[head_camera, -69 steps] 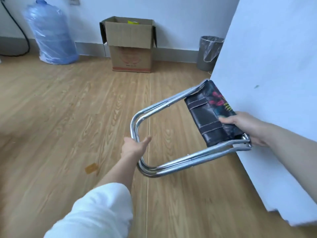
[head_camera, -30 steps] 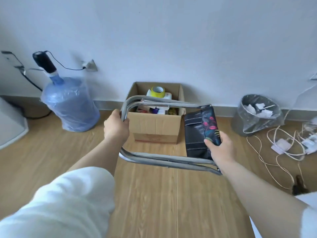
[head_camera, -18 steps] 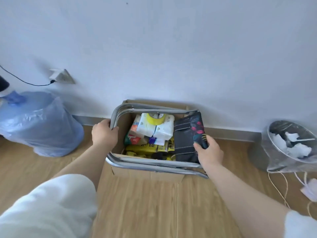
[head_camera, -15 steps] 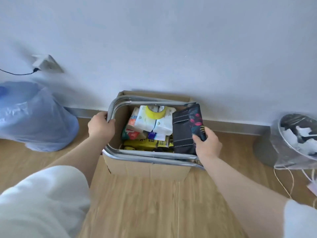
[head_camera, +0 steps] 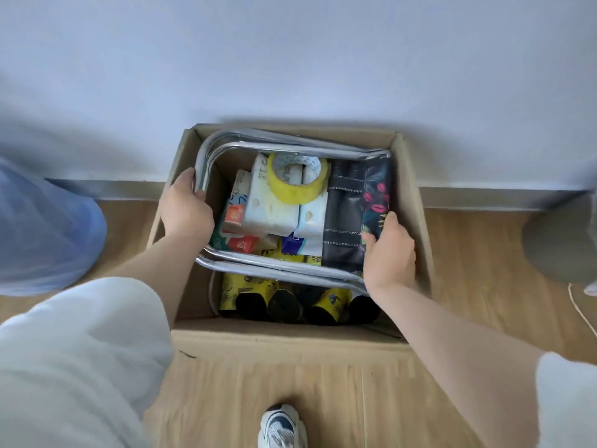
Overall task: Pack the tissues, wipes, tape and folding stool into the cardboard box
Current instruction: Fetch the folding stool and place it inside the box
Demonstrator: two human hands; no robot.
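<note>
Blue water jug (head_camera: 42, 227) sits far left on the floor. Your left hand (head_camera: 185, 210) is clamped on the folding stool (head_camera: 290, 263)'s chrome frame, which lies flat inside the open cardboard box (head_camera: 416, 202), over the tissue packs (head_camera: 274, 208) with the yellow tape roll (head_camera: 297, 177) on them. Your right hand (head_camera: 389, 253) grips the stool's dark fabric seat. Bin (head_camera: 562, 240) far right, blurry.

One box (head_camera: 290, 342); one folded stool (head_camera: 349, 218); one tape roll (head_camera: 298, 184); two white tissue packs (head_camera: 269, 205) under it. Several wipe packs (head_camera: 245, 242), exact number unclear; about four yellow-black rolls (head_camera: 284, 302). Two hands: left (head_camera: 187, 211), right (head_camera: 389, 253). One shoe (head_camera: 281, 426).
</note>
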